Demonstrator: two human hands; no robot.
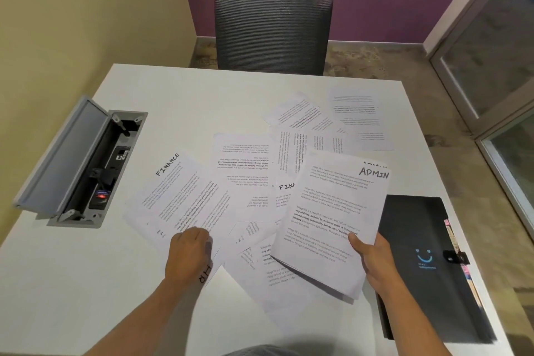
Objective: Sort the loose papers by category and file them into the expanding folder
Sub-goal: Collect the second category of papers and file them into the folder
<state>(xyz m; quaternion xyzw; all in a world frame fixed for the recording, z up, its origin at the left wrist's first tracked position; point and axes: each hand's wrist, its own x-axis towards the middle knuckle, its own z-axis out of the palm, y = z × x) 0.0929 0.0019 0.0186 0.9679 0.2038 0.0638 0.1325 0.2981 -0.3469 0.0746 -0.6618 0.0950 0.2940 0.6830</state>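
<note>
Loose printed papers lie scattered over the white table. My right hand grips a small stack of sheets marked ADMIN by its lower right edge, lifted slightly above the others. My left hand has curled fingers on the bottom edge of a sheet marked FINANCE; a sheet lettered HR shows beside that wrist. Another FINANCE sheet peeks out from under the ADMIN stack. The black expanding folder lies closed at the right, with coloured tabs along its right edge.
An open cable box with its grey lid raised is set into the table at the left. A grey mesh chair stands at the far side. More papers lie at the far right of the table.
</note>
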